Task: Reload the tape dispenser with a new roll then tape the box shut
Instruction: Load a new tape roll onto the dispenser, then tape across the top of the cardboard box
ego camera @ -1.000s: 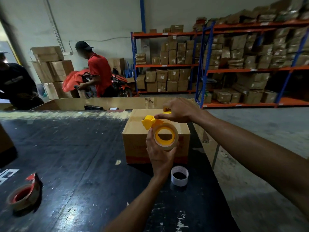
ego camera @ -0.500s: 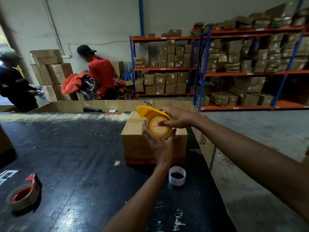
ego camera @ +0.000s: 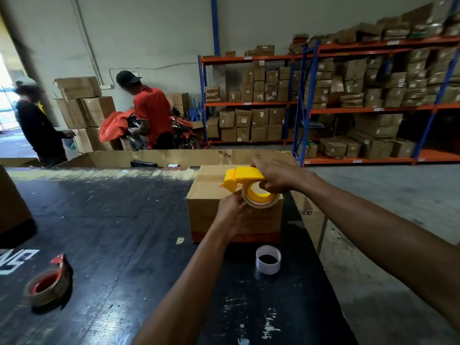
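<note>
yellow plastic tape dispenser (ego camera: 242, 179) w/ brown tape roll (ego camera: 261, 199): right hand (ego camera: 276, 176) gripping handle; left hand (ego camera: 230, 211) pinching roll edge. above brown cardboard box (ego camera: 219, 215) on black table (ego camera: 112, 232).

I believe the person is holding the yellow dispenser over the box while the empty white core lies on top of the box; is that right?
Not quite. In the head view the empty white core stands on the black table in front of the box, not on it. The yellow dispenser is indeed held over the box.

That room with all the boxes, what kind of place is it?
Probably a warehouse packing area. Tall metal shelves are stacked with cardboard boxes, and a person is loading a tape dispenser over a box on a worktable.
</note>
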### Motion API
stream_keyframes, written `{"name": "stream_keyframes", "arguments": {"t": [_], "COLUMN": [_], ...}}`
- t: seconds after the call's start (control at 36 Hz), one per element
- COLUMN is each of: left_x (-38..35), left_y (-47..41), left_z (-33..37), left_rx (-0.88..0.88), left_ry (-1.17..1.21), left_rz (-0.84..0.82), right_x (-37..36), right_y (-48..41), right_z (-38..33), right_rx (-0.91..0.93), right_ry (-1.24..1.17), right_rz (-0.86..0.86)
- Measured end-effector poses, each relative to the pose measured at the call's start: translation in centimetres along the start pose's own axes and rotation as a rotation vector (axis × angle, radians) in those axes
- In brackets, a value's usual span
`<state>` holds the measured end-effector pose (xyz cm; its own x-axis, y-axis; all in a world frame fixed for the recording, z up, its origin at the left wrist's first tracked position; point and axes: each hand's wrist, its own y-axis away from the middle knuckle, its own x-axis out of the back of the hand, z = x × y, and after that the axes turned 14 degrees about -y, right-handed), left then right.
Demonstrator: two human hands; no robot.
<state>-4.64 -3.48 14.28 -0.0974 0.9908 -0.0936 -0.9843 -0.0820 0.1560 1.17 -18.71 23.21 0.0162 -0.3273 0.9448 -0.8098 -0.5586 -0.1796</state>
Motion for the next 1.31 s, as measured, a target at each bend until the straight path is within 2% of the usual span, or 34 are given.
{"name": "stream_keyframes", "arguments": {"t": [0.14, 0.33, 0.56, 0.81, 0.97, 1.06, 1.14, 1.22, 1.31], "left_x": [1.1, 1.0, 1.0, 1.3, 3.0, 3.6, 2.7, 1.3, -0.2], "left_y": [-1.3, -3.1, -4.4, -7.8, -11.4, -13.4, -15.1, -16.2, -16.7], "left_z": [1.1, 1.2, 2.7, 3.0, 3.7, 5.5, 7.4, 9.2, 10.7], "left_rx": [0.051, 0.027, 0.056, 0.013, 0.101, 0.145, 0.139, 0.086, -0.045], "left_ry": [-0.031, -0.045, -0.191, -0.262, -0.300, -0.464, -0.764, -0.995, -1.196], "left_rz": [-0.065, -0.154, -0.405, -0.667, -0.835, -0.891, -0.853, -0.775, -0.716], "right_x": [-0.3, 0.1, 0.5, 0.2, -1.0, -1.6, -2.3, -2.7, -3.9], "right_y": [0.7, 1.1, 1.8, 3.5, 4.9, 5.6, 5.1, 3.8, 2.1], "right_z": [1.1, 2.5, 3.6, 4.0, 4.2, 4.8, 4.1, 3.5, 3.6], "right_rx": [0.004, -0.071, -0.118, -0.009, -0.089, -0.170, -0.176, -0.187, -0.249], "right_ry": [-0.013, -0.049, -0.063, -0.161, -0.217, -0.209, -0.130, -0.119, -0.120], "right_rz": [0.005, -0.017, 0.009, 0.010, 0.053, 0.031, 0.045, 0.063, 0.146]}}
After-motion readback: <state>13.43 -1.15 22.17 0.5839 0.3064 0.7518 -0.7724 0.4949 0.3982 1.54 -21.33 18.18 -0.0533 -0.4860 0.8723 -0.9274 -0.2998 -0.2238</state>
